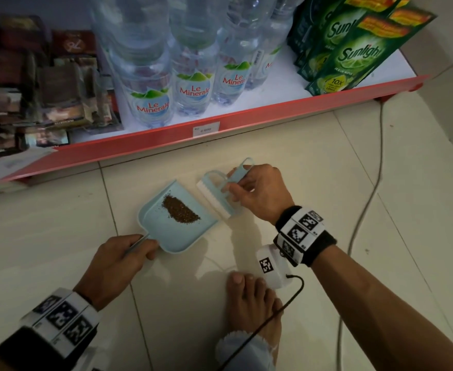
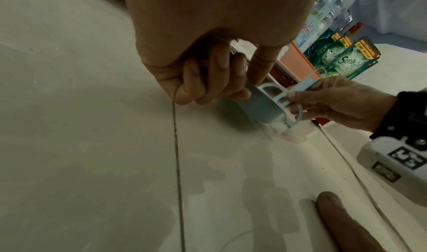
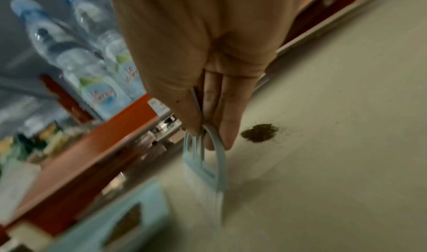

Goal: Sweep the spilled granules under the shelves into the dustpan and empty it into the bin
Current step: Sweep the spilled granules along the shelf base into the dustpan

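A light blue dustpan (image 1: 193, 234) lies on the tiled floor and holds a heap of brown granules (image 1: 180, 210). My left hand (image 1: 145, 247) grips its thin handle; the left wrist view shows my fingers (image 2: 215, 76) curled round it behind the dustpan (image 2: 261, 108). My right hand (image 1: 236, 183) pinches the looped handle of a light blue brush (image 1: 214, 196), white bristles down, just right of the pan's mouth. In the right wrist view the brush (image 3: 203, 166) hangs from my right hand (image 3: 208, 128), beside a small granule pile (image 3: 259, 132) on the floor. The dustpan (image 3: 148, 192) there is blurred.
A red-edged bottom shelf (image 1: 220, 127) runs along behind the pan, with water bottles (image 1: 193, 84), green detergent pouches (image 1: 353, 54) and dark packets (image 1: 46, 89). A grey cable (image 1: 367, 196) trails over the floor at the right. My bare foot (image 1: 254, 303) stands near the pan.
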